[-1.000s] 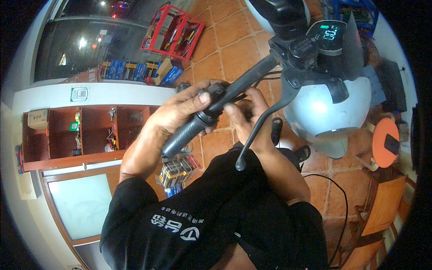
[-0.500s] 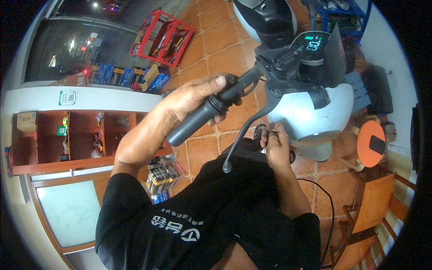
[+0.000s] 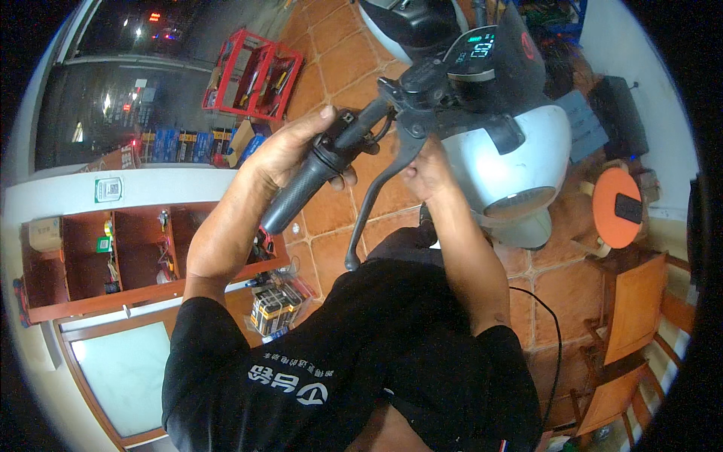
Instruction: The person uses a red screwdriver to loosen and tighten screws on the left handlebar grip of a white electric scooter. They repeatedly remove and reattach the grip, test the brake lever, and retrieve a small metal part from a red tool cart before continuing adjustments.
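Note:
A black ribbed handlebar grip (image 3: 305,192) slants up to the electric scooter's handlebar. At its inner end my left hand (image 3: 290,147) is closed round a black switch housing (image 3: 343,135), thumb on top and fingertips showing underneath. A long black brake lever (image 3: 369,200) curves down beside the grip. My right hand (image 3: 431,172) is raised just right of the lever, close below its pivot. Its fingers are curled and partly hidden, so what they hold cannot be made out. The lit display (image 3: 476,51) and pale scooter front (image 3: 512,166) lie beyond.
A red tool rack (image 3: 256,75) stands on the tiled floor at the far left. Red-brown shelves (image 3: 135,256) line the left wall. To the right are an orange round stool (image 3: 614,207) with a dark phone-like slab and wooden chairs (image 3: 633,309). A black cable (image 3: 553,324) runs over the floor.
My right hand has risen from low by the scooter front to the lever's pivot. The handlebar and my left hand on the switch housing now appear further left and lower as the view shifts.

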Demonstrator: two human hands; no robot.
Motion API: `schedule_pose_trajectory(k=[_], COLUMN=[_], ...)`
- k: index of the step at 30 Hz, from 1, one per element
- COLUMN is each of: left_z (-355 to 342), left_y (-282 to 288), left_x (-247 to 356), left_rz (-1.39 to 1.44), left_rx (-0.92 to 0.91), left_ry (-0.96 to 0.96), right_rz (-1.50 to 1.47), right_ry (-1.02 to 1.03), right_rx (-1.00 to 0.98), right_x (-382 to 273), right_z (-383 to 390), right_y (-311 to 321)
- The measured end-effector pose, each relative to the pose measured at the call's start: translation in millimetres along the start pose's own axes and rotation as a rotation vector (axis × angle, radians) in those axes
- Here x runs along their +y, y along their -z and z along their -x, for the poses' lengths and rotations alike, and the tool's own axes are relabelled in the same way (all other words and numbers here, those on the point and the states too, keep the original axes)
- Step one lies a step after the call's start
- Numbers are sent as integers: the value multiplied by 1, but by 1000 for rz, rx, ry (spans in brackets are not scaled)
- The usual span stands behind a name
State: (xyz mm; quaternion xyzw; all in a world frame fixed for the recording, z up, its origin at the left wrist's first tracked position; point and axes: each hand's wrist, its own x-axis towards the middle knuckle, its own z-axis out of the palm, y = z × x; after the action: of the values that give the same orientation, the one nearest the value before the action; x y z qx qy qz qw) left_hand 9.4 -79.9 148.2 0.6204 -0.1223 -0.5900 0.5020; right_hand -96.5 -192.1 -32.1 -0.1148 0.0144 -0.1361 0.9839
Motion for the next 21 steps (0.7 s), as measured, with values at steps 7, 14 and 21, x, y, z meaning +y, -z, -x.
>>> schedule_pose_trajectory(k=[7, 14, 21], left_z=[-4, -1, 0], left_y=[-3, -6, -6], left_x=[-1, -4, -3], left_rz=[11, -18, -19], left_rx=[91, 121, 128], left_ry=[-20, -42, -39], right_rz=[-220, -252, -246], right_ry=[-9, 115, 23], right_rx=[-333, -134, -180], right_x=[21, 23, 25], right_z=[-31, -26, -26], right_y=[8, -22, -9])
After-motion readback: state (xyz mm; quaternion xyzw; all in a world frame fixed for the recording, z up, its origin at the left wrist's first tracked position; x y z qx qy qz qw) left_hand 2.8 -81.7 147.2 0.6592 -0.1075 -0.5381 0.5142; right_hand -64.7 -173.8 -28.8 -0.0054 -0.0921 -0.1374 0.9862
